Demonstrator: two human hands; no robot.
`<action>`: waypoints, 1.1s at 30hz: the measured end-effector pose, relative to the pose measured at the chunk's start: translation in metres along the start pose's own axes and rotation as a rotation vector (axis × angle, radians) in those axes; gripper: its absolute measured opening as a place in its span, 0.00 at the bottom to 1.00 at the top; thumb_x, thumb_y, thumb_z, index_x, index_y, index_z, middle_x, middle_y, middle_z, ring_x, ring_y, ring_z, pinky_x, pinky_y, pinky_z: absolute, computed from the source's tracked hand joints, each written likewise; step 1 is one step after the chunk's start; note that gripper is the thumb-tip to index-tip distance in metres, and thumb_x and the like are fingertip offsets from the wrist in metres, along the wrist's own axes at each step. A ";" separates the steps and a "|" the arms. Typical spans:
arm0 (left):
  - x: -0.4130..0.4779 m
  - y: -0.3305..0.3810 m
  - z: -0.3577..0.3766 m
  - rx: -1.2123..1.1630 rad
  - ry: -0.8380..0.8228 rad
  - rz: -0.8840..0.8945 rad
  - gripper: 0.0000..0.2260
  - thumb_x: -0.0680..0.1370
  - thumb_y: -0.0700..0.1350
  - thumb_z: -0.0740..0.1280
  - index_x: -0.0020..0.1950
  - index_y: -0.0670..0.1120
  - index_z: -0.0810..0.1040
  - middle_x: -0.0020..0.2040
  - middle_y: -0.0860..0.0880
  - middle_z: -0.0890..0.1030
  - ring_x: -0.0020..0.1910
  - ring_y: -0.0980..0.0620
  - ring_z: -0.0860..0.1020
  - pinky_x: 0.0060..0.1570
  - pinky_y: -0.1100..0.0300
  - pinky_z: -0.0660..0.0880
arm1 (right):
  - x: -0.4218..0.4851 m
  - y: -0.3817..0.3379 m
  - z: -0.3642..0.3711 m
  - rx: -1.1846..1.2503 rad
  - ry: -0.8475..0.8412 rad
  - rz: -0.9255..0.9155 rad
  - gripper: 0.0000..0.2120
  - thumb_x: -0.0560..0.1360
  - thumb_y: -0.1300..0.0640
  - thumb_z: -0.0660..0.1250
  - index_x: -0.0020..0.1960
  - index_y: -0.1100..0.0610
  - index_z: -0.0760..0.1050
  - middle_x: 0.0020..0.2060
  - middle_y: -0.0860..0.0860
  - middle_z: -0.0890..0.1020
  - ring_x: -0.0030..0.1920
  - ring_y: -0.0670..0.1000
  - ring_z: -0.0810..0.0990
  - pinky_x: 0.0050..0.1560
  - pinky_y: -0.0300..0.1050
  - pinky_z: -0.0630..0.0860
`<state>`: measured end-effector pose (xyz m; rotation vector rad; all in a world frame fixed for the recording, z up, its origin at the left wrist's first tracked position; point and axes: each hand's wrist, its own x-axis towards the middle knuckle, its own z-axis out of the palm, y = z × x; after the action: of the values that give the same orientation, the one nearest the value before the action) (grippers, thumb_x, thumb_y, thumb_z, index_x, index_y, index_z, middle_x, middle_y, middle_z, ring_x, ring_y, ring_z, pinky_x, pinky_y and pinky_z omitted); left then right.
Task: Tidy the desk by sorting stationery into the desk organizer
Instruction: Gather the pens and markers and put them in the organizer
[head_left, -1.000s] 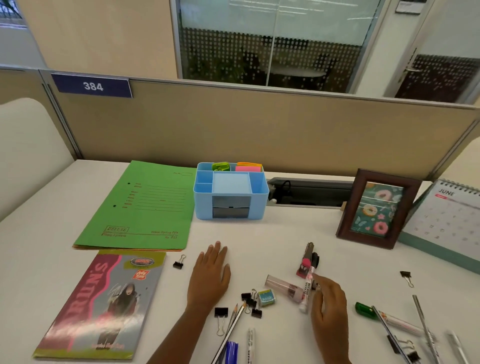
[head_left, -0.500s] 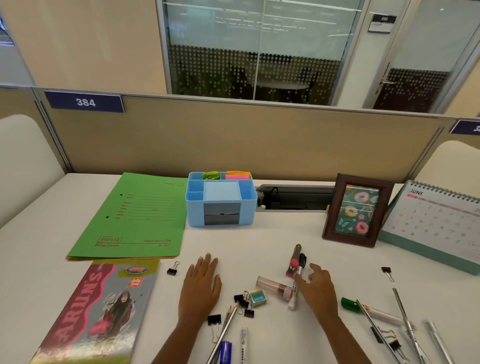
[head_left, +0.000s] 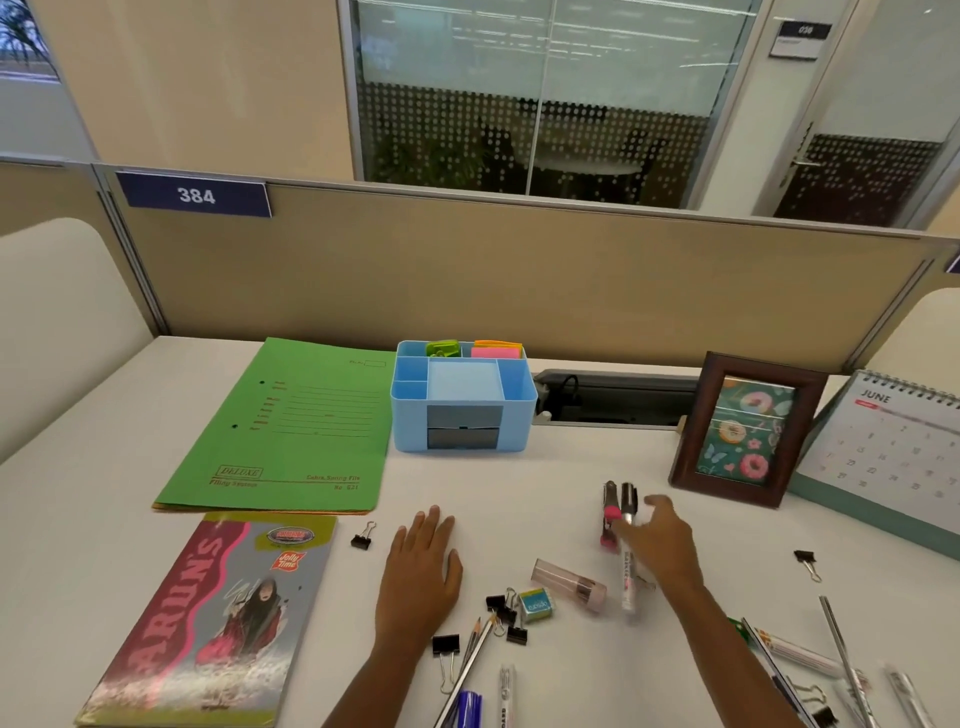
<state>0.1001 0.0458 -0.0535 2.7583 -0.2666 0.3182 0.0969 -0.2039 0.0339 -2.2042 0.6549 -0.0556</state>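
A light blue desk organizer (head_left: 462, 434) stands at the back middle of the white desk, with a green item and pink sticky notes in its rear slots. My left hand (head_left: 420, 571) lies flat on the desk, fingers straight, holding nothing. My right hand (head_left: 660, 540) reaches over a white marker (head_left: 627, 577) and touches near a pink-and-black pen-like item (head_left: 610, 514); its fingers look extended. A clear pink tube (head_left: 569, 583), a small eraser box (head_left: 536, 604) and several black binder clips (head_left: 506, 618) lie between my hands.
A green file folder (head_left: 291, 431) and a magazine (head_left: 208, 618) lie at the left. A picture frame (head_left: 748, 428) and a June calendar (head_left: 893, 447) stand at the right. More pens, pencils (head_left: 470, 660) and clips lie along the near edge and at the right.
My right hand has moved forward from the white marker's lower end up towards the pink-and-black item. My left hand has stayed flat in place. The view has tilted upward.
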 end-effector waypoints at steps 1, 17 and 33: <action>0.000 0.000 0.000 0.000 0.003 0.000 0.21 0.70 0.49 0.55 0.53 0.45 0.82 0.55 0.45 0.82 0.52 0.47 0.82 0.47 0.48 0.78 | 0.000 -0.008 -0.003 0.009 0.027 -0.052 0.26 0.72 0.58 0.68 0.66 0.63 0.63 0.51 0.64 0.78 0.44 0.58 0.76 0.42 0.43 0.70; -0.002 0.002 -0.001 -0.020 0.022 -0.018 0.21 0.71 0.48 0.55 0.55 0.44 0.81 0.56 0.44 0.81 0.54 0.45 0.81 0.52 0.49 0.76 | 0.037 -0.132 0.015 0.117 0.370 -0.778 0.20 0.76 0.63 0.62 0.67 0.59 0.64 0.46 0.61 0.79 0.37 0.51 0.75 0.38 0.37 0.71; -0.002 0.003 -0.004 -0.040 -0.036 -0.051 0.21 0.71 0.48 0.55 0.56 0.44 0.80 0.57 0.43 0.81 0.55 0.44 0.80 0.54 0.48 0.75 | 0.023 -0.087 0.043 0.033 0.125 -0.647 0.14 0.77 0.65 0.58 0.63 0.62 0.71 0.56 0.60 0.79 0.55 0.57 0.78 0.55 0.44 0.73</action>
<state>0.0965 0.0452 -0.0491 2.7282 -0.2095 0.2476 0.1653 -0.1381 0.0648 -2.3062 -0.0183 -0.5331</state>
